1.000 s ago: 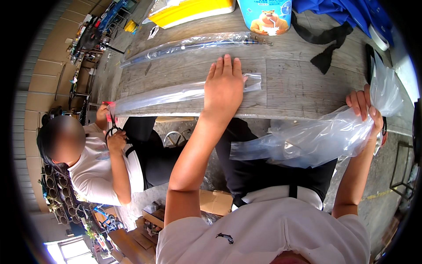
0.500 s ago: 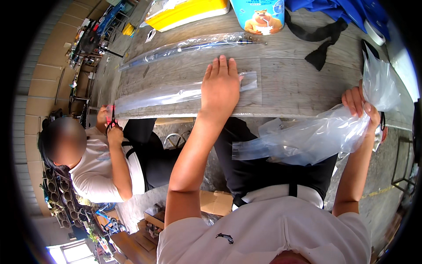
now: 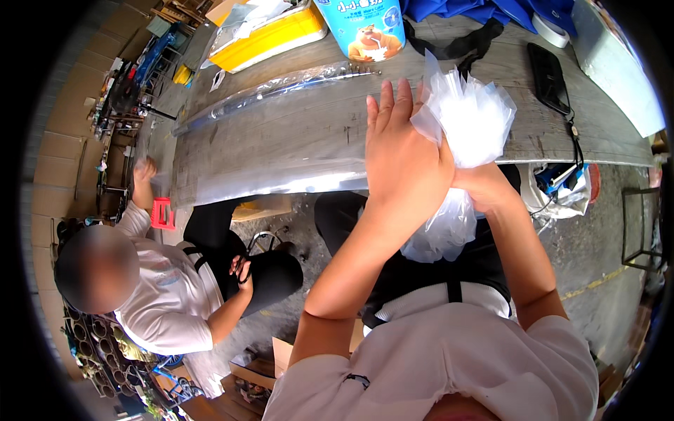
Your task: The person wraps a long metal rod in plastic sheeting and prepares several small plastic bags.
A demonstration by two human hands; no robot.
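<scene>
My right hand [image 3: 480, 186] is closed round the neck of a bunched clear plastic bag bundle [image 3: 477, 119], whose crumpled top fans out above it. More of the plastic hangs below, over my lap. Beside the bundle, my left hand [image 3: 404, 154] lies back up with its fingers stretched out, against the plastic; its thumb is hidden. A long clear plastic sleeve [image 3: 281, 184] runs along the table's front edge, from near my left wrist toward the co-worker. Farther back, a clear-wrapped bundle of thin rods [image 3: 274, 88] lies on the table.
On the table [image 3: 316, 133] stand a yellow box [image 3: 270, 38] and a blue package [image 3: 365, 31]. Black strap [image 3: 463, 45], tape roll [image 3: 551, 31], phone-like black case [image 3: 547, 77] and white box [image 3: 618, 70] lie rightward. At left, a seated co-worker [image 3: 168, 302] holds dark-handled scissors [image 3: 242, 270].
My right hand has moved left with the bunched bag, meeting my left hand, which has shifted right. The co-worker has lowered the scissors and moved the other hand out from the table's end.
</scene>
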